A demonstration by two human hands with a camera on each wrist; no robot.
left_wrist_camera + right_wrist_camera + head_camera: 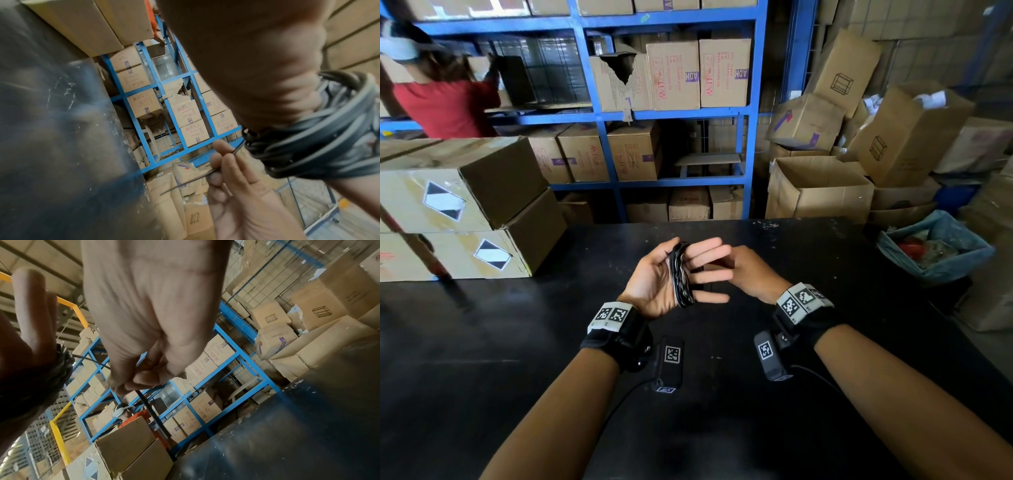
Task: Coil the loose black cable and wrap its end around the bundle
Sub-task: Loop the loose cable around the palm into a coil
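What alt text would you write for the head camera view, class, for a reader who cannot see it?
Above a black table, a left hand with straight fingers wears a coiled black cable looped around it, while the right hand behind grips the cable's end. Cardboard boxes and blue shelving fill the background.

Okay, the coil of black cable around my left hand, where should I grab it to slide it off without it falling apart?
Pinch across all the loops of the cable coil on its palm side, coming from the right with the right hand. The loops lie bunched there around the straight fingers of the left hand, so one pinch would likely catch them all.
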